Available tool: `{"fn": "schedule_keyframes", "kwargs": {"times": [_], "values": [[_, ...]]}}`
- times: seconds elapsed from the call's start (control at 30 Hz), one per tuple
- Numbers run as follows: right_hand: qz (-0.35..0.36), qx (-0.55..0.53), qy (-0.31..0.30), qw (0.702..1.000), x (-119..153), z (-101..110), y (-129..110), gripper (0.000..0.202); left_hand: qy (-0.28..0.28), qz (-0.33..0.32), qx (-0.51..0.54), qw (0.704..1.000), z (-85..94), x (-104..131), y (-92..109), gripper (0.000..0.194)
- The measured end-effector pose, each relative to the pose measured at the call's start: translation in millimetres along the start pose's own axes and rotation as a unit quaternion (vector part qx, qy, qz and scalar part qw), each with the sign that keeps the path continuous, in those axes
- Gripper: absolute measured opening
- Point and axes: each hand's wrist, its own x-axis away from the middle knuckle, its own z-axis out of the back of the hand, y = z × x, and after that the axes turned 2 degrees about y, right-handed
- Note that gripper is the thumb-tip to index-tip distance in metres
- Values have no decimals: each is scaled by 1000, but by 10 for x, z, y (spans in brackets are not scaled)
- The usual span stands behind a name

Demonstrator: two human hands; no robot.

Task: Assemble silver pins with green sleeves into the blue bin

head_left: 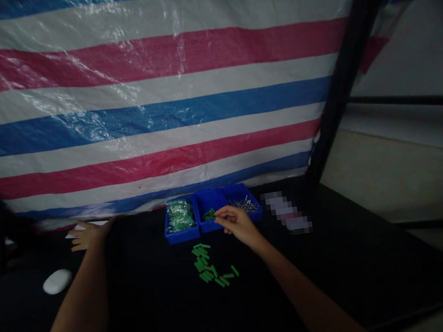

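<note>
My left hand lies with its fingers spread on a white sheet at the back left of the black table. My right hand is over the front of the blue divided tray, its thumb and forefinger pinched; what they hold, if anything, is too small to name. Small green pieces lie in the tray's middle compartment beside the fingertips. The right compartment holds thin metal pieces, and a clear bag of green items fills the left one. Several green pieces are scattered in front of the tray.
A white rounded object sits at the left of the table. Right of the tray is a blurred-out pale item. A striped sheet hangs behind, between dark slanted posts.
</note>
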Motion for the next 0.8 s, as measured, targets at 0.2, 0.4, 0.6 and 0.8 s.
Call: {"fn": "schedule_keyframes", "kwargs": {"times": [0.2, 0.4, 0.6, 0.8], "values": [[-9, 3, 0, 1000, -25, 18, -31, 21, 85, 76, 0, 993, -232, -67, 60, 106], [-19, 9, -2, 1000, -19, 29, -88, 23, 110, 60, -11, 992, -193, -140, -194, 102], [-11, 17, -12, 1000, 34, 4, -131, 18, 48, 10, -55, 997, 124, 51, -487, 95], [0, 24, -19, 1000, 47, 7, -114, 19, -21, -27, -93, 995, 297, 234, -524, 83]]}}
